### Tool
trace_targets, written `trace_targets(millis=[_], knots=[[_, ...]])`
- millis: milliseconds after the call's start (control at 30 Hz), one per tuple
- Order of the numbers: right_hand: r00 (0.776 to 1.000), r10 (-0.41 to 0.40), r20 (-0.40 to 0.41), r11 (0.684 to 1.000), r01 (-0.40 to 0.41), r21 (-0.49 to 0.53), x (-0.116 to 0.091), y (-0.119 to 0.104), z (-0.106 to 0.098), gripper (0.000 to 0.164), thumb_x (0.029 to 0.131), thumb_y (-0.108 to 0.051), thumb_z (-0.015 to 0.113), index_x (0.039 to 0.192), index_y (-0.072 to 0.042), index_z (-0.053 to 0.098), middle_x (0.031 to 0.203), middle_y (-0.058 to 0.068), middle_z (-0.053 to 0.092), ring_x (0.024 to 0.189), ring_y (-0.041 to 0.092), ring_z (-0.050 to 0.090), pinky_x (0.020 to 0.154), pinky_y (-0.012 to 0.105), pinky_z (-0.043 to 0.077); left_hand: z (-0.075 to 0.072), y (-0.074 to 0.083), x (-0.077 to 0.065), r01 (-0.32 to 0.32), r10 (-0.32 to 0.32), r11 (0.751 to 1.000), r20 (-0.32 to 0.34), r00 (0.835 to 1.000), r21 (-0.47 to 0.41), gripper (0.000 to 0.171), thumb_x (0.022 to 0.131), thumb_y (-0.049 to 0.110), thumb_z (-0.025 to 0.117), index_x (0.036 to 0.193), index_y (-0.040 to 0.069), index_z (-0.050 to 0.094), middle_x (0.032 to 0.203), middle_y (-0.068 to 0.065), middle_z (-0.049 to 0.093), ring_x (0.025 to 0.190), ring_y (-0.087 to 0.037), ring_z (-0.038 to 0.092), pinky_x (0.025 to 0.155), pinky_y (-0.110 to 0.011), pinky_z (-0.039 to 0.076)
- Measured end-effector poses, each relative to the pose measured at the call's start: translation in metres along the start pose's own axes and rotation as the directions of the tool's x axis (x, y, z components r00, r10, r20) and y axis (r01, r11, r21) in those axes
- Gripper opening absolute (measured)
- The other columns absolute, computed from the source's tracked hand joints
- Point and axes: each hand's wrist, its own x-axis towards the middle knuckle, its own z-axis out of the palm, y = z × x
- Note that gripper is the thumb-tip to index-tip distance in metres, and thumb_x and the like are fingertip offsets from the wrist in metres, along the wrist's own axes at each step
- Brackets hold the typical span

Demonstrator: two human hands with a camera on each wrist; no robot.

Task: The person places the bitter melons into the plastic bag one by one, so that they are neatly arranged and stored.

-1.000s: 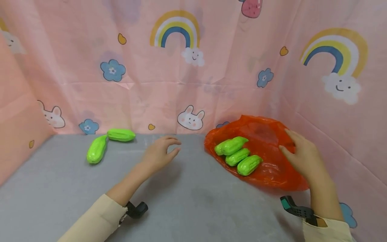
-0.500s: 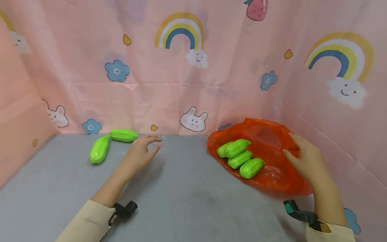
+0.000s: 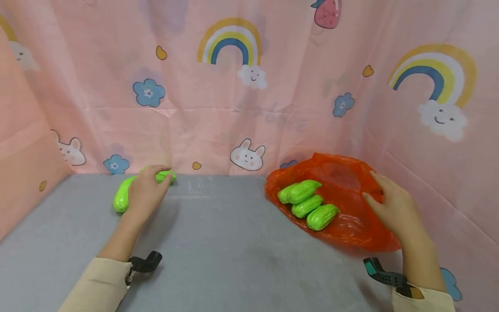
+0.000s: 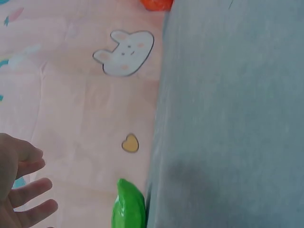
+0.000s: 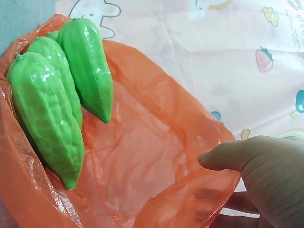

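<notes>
My left hand (image 3: 147, 190) is over two glossy green bitter gourds at the back left, fingers loosely bent and thumb apart. It partly covers the left gourd (image 3: 122, 196) and the back gourd (image 3: 165, 175). In the left wrist view the hand (image 4: 21, 190) appears apart from a gourd (image 4: 128, 209). My right hand (image 3: 397, 208) holds the rim of a red plastic bag (image 3: 351, 212), thumb inside and fingers behind the film, as the right wrist view shows. Several bitter gourds (image 5: 47, 109) lie in the bag's mouth.
A grey tabletop (image 3: 234, 242) spreads between the hands. Pink printed cloth (image 3: 273, 86) stands behind it and along both sides. The bag lies near the back right corner. A black wrist mount (image 3: 146, 262) sits on the left wrist.
My left hand has moved left across the table from the middle to above the two bitter gourds. My right hand has stayed at the bag, and the gourds lie as before.
</notes>
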Motion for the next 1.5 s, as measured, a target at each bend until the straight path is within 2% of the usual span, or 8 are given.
trace_targets(millis=[233, 400, 533, 633, 800, 933, 1100, 1500], knots=[[1.000, -0.015, -0.013, 1.000, 0.015, -0.001, 0.000, 0.001, 0.000, 0.070, 0.096, -0.018, 0.066, 0.155, 0.001, 0.034, 0.148, 0.036, 0.042, 0.128, 0.059, 0.043, 0.098, 0.076, 0.039, -0.010, -0.025, 0.007, 0.042, -0.043, 0.999, -0.045, 0.998, -0.021, 0.034, 0.096, 0.019, 0.062, 0.127, 0.007, 0.070, 0.133, -0.020, 0.066, 0.115, -0.043, 0.062, 0.073, -0.053, 0.050], [1.000, -0.012, -0.019, 1.000, 0.011, -0.008, -0.001, 0.003, 0.000, 0.070, 0.096, -0.018, 0.067, 0.155, 0.001, 0.034, 0.149, 0.037, 0.042, 0.127, 0.060, 0.043, 0.098, 0.076, 0.039, -0.015, -0.037, 0.011, 0.075, -0.076, 0.997, -0.062, 0.995, -0.023, 0.036, 0.094, 0.017, 0.064, 0.128, 0.005, 0.068, 0.134, -0.023, 0.065, 0.117, -0.046, 0.060, 0.083, -0.058, 0.049], [1.000, -0.007, -0.016, 1.000, 0.006, -0.013, -0.003, 0.004, 0.000, 0.071, 0.095, -0.018, 0.067, 0.155, 0.001, 0.034, 0.148, 0.036, 0.043, 0.126, 0.059, 0.044, 0.097, 0.076, 0.039, -0.017, -0.046, 0.014, 0.127, -0.129, 0.990, -0.021, 0.991, -0.055, 0.041, 0.096, 0.021, 0.063, 0.133, 0.003, 0.065, 0.138, -0.026, 0.061, 0.080, -0.038, 0.060, 0.071, -0.048, 0.046], [1.000, -0.008, -0.018, 1.000, 0.008, -0.015, -0.004, 0.004, -0.001, 0.070, 0.095, -0.017, 0.067, 0.155, 0.001, 0.035, 0.148, 0.036, 0.044, 0.126, 0.059, 0.045, 0.097, 0.076, 0.040, -0.018, -0.053, 0.016, 0.177, -0.176, 0.981, 0.023, 0.984, -0.081, 0.044, 0.097, 0.022, 0.062, 0.138, 0.004, 0.061, 0.143, -0.028, 0.056, 0.067, -0.028, 0.046, 0.068, -0.039, 0.038], [1.000, -0.002, -0.011, 1.000, 0.002, -0.009, -0.004, 0.004, -0.002, 0.070, 0.095, -0.017, 0.067, 0.155, 0.001, 0.034, 0.148, 0.036, 0.043, 0.127, 0.059, 0.044, 0.097, 0.076, 0.039, -0.020, -0.064, 0.018, 0.223, -0.219, 0.972, 0.060, 0.974, -0.073, 0.050, 0.096, 0.020, 0.062, 0.141, 0.001, 0.057, 0.149, -0.030, 0.049, 0.106, -0.042, 0.057, 0.093, -0.053, 0.045], [1.000, -0.003, -0.010, 1.000, 0.003, -0.004, -0.004, 0.004, -0.002, 0.071, 0.095, -0.017, 0.067, 0.155, 0.001, 0.034, 0.148, 0.036, 0.043, 0.128, 0.059, 0.042, 0.098, 0.076, 0.038, -0.021, -0.075, 0.020, 0.268, -0.262, 0.962, 0.099, 0.960, -0.056, 0.056, 0.096, 0.023, 0.061, 0.145, -0.002, 0.050, 0.152, -0.033, 0.043, 0.142, -0.052, 0.038, 0.112, -0.065, 0.034], [1.000, -0.008, -0.003, 1.000, 0.008, -0.001, -0.002, 0.005, -0.002, 0.071, 0.095, -0.017, 0.067, 0.155, 0.001, 0.034, 0.149, 0.036, 0.042, 0.129, 0.059, 0.042, 0.099, 0.076, 0.038, -0.023, -0.089, 0.020, 0.299, -0.293, 0.953, 0.129, 0.947, -0.036, 0.060, 0.098, 0.024, 0.060, 0.149, -0.003, 0.044, 0.153, -0.035, 0.039, 0.139, -0.054, 0.038, 0.111, -0.066, 0.034], [1.000, -0.006, -0.005, 1.000, 0.006, 0.009, 0.000, 0.001, 0.000, 0.072, 0.094, -0.015, 0.068, 0.156, -0.001, 0.034, 0.150, 0.035, 0.043, 0.128, 0.058, 0.044, 0.097, 0.075, 0.040, -0.025, -0.105, 0.012, 0.272, -0.265, 0.962, 0.186, 0.946, -0.015, 0.055, 0.097, 0.016, 0.059, 0.145, -0.009, 0.045, 0.146, -0.040, 0.042, 0.131, -0.058, 0.040, 0.104, -0.068, 0.036]])
